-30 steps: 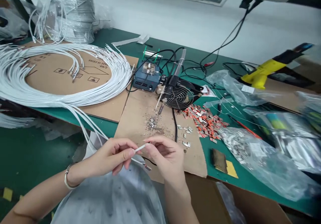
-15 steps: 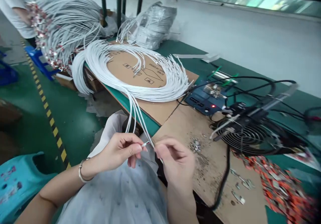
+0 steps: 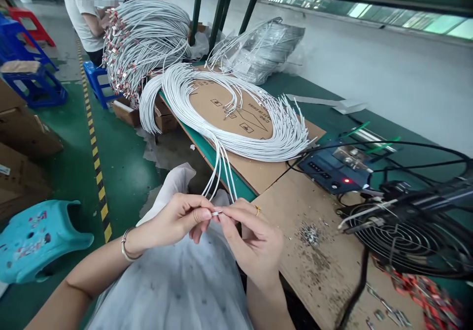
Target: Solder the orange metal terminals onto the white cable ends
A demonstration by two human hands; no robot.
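Note:
My left hand point(image 3: 192, 216) pinches the end of a white cable point(image 3: 215, 214) between thumb and fingers, above my lap. Touching the tip of that same end, my right hand point(image 3: 251, 234) has thumb and forefinger closed on it; the tip looks dark and thin. Several white cable strands point(image 3: 225, 170) hang from the table edge down behind my hands. They run from a large coil of white cables point(image 3: 236, 140) lying on cardboard on the table.
A blue powered unit point(image 3: 328, 165) with a red light stands right of the coil, beside a black fan point(image 3: 399, 236). Metal scraps point(image 3: 310, 234) lie on the cardboard. Bundled grey cables point(image 3: 148, 44) and a seated person point(image 3: 83, 19) are at the back left. A turquoise stool point(image 3: 44, 236) stands left.
My right hand has moved left, from the hanging strands to the cable end in my left hand. The view has shifted, so the surroundings appear farther right.

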